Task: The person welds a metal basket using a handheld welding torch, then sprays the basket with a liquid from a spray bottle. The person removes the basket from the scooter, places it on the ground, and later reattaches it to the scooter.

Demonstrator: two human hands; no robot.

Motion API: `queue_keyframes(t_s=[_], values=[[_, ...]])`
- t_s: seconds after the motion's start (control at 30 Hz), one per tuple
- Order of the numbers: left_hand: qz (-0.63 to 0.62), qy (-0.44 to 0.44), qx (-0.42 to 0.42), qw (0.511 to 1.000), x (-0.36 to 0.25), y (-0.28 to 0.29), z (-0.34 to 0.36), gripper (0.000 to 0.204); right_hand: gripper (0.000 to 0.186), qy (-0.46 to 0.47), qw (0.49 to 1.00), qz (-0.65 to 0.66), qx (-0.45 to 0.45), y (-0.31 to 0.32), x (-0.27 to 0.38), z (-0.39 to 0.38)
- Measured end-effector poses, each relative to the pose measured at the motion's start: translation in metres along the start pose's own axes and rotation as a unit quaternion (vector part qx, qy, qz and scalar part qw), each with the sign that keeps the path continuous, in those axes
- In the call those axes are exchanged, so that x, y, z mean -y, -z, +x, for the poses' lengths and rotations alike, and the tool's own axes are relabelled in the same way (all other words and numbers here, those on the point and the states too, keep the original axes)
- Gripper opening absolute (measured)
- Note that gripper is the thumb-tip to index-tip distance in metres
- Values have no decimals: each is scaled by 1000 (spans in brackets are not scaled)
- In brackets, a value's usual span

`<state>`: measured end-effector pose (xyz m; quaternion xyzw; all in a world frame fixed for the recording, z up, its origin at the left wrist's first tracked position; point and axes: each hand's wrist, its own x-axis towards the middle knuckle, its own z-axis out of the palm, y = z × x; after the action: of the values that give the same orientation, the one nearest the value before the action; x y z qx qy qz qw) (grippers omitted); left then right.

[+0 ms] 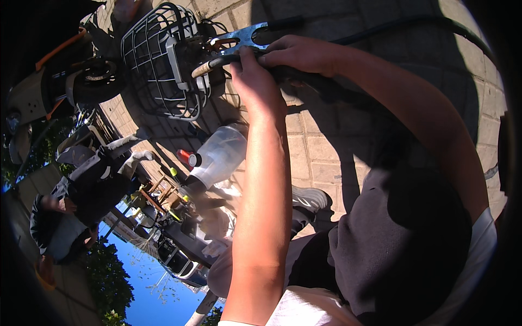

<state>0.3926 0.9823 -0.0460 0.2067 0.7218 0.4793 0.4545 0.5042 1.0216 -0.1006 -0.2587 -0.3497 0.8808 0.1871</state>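
Note:
My left hand (253, 79) is closed around a dark tube with a tan end (202, 69), thumb lying along it. Close beside it, my right hand (296, 54) has its fingers curled at the same dark piece; what lies under its palm is hidden. Just beyond both hands is a flat blue metal part (243, 37) with cut-outs. A grey wire basket (157, 70) stands left of my hands, close to the tube's tan end. A black curved band (405, 22), like a tyre, arcs away to the right.
A translucent plastic jug (223, 152) and a red object (185, 156) lie left of my left forearm. Farther left are a parked scooter (70, 89) and a seated person in dark clothes (81, 185). Paving bricks (315, 136) cover the ground; my shoe (311, 199) rests there.

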Motion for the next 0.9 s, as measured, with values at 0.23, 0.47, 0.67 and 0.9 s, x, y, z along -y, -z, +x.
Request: queue_keyframes(t_s=[0.23,0.47,0.67,0.9], values=[[-12,-7,5,1000,-1,-1,0,33,31,10,1000,8,4,-2,2,-3],[-8,-14,-12,1000,0,-2,2,30,31,15,1000,-4,0,-2,0,0],[-1,-11,-15,1000,-1,-1,4,29,32,24,1000,-12,13,-1,1,0],[-4,-3,-8,1000,-5,-3,2,28,34,24,999,-24,11,-1,3,1]])
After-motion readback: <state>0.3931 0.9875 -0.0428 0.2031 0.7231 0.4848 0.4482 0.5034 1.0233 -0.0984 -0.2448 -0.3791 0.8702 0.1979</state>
